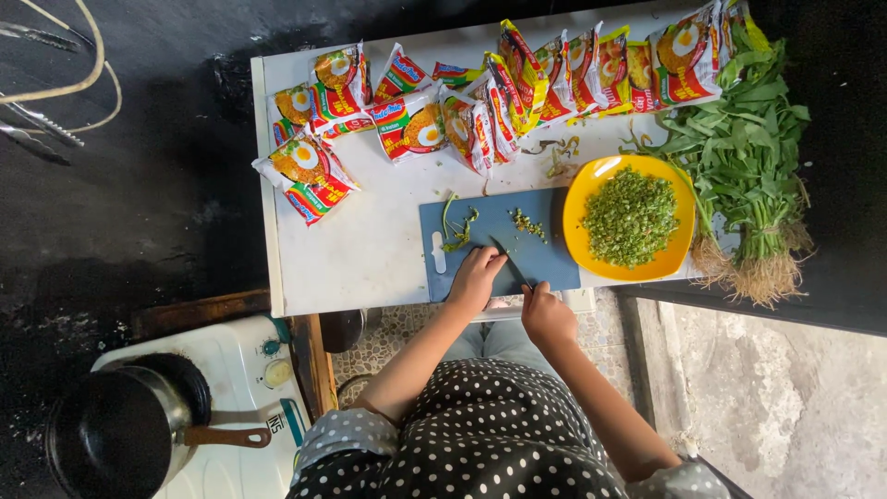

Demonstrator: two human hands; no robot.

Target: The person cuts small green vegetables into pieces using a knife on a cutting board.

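White table (pixel 370 249), blue cutting board (pixel 499 242) — chopping greens.
Right hand (pixel 547 314) fingers clamped on knife (pixel 510 261); left hand (pixel 476 277) fingers together beside blade — slip could cut them.

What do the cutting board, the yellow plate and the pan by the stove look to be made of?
Cutting board: likely plastic, matte blue, thin and uniform with a moulded handle slot. Yellow plate: probably plastic or melamine, smooth and bright with a soft sheen. Pan: metal, dark inside with a shiny silvery wall; its handle looks like brown wood.
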